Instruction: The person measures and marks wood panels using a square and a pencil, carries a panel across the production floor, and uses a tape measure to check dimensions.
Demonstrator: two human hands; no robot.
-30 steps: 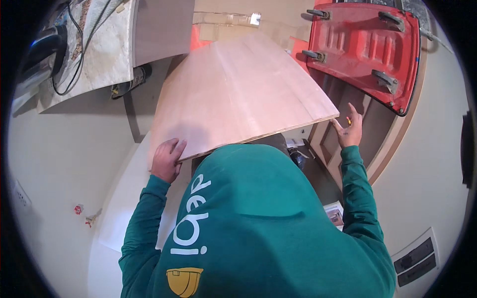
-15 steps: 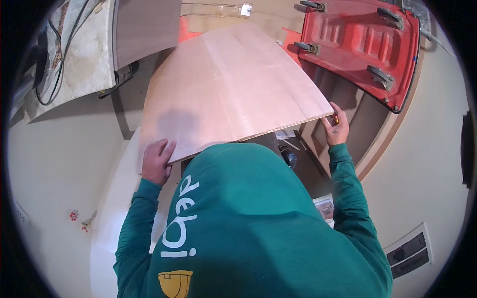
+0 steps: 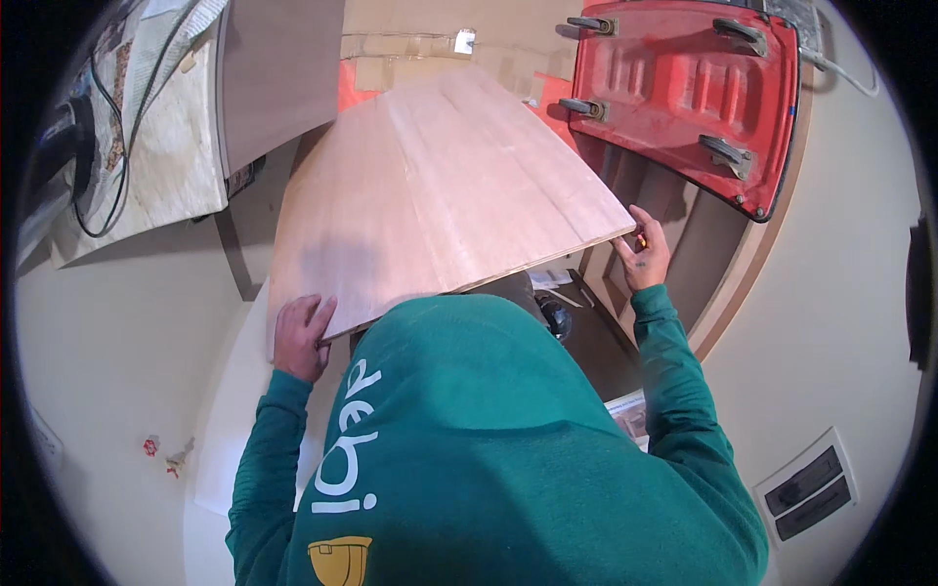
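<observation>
A large pale plywood board slopes away from my body, its near edge close to my torso. My left hand grips the board's near left corner, thumb on top. At the near right corner, my right hand is closed on the edge, with a small yellow-and-orange item visible between its fingers; its kind is too small to tell. The undersides of both hands' grips are hidden beneath the board.
A red platform trolley with black casters stands tipped up at the far right. Left of the board is a worktable with cables and a grey-brown panel. Cardboard lies at the back. Dark power tool sits below on the right.
The board's near edge has dropped slightly toward me, and both hands have shifted a little with it. The whole view has moved slightly, so the surroundings appear farther left.
</observation>
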